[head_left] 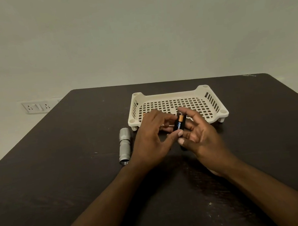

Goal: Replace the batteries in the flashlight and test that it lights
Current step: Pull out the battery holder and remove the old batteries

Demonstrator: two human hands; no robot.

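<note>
Both hands pinch one battery (179, 124) between them, left hand (152, 140) and right hand (200, 137), above the counter (59, 177). The flashlight (124, 146) lies open beside them; loading, closing and testing seem left.

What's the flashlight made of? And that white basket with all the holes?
The flashlight looks like metal: silver-grey, matte, with ridged grip bands and a shiny rim. The basket looks like plastic: cream, smooth, moulded in one piece with square holes. Neither is certain from sight alone.

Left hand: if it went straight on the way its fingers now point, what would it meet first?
Probably the battery, which the left hand already pinches with the right hand; depth unclear.
</note>
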